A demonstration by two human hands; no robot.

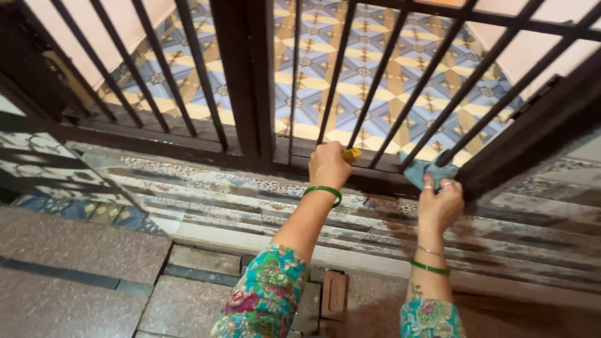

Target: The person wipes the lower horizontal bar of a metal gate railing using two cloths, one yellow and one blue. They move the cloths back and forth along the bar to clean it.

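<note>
Both arms reach forward in floral sleeves. The left hand (328, 165) is curled into a fist, and the right hand (440, 203) has its fingers (429, 186) pinched together.

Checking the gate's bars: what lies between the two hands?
In the head view, one slanted dark bar rises between the left hand with yellow cloth and right hand with blue cloth.

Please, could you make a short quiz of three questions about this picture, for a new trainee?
1. True or false: both hands are at the bottom rail of the dark metal gate.
2. Which hand holds the blue cloth? A) left B) right
3. What colour is the small thing in the left hand?

Key:
1. True.
2. B: the right hand presses it against a bar.
3. Yellow: the yellow piece shows past the fingers.
</note>
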